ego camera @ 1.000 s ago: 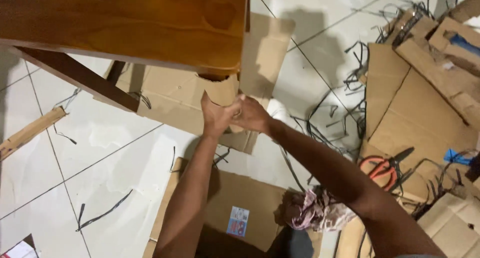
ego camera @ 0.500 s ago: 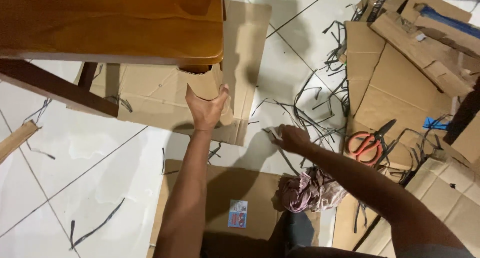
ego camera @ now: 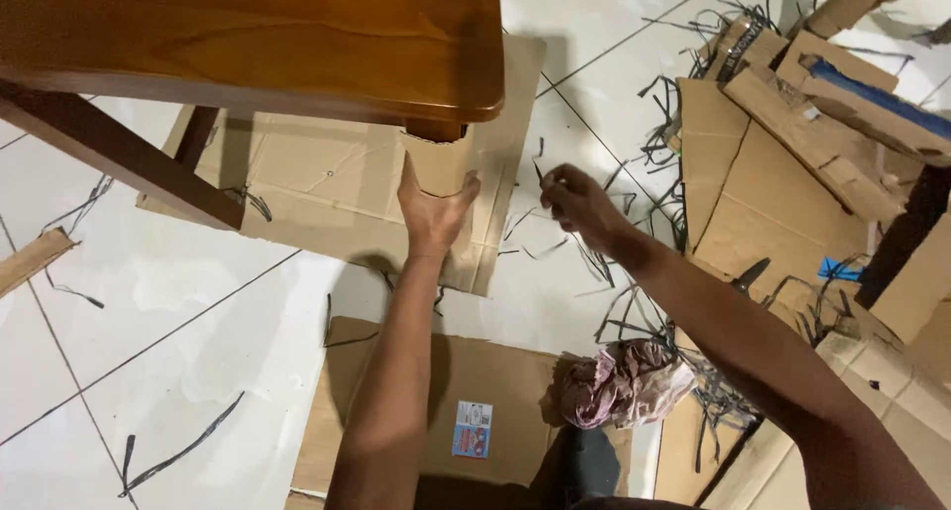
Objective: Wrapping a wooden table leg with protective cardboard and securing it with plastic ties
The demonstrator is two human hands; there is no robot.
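Left grip (ego camera: 434, 205) clasps the upright cardboard sleeve (ego camera: 439, 163) around the table (ego camera: 248, 35) leg; right hand (ego camera: 577, 201), fingers pinched, hovers just right.

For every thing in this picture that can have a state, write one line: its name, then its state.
left hand: gripping the cardboard wrap
cardboard wrap: folded around the table leg
right hand: raised, fingers pinched; whether it holds anything is unclear
flat cardboard sheet: lying flat on the floor
crumpled cloth: bunched up
black strips: scattered loose

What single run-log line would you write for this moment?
left hand: grips cardboard wrap on table leg | right hand: raised, pinching a thin strip, hard to tell | floor: cardboard sheets, black strips, crumpled cloth
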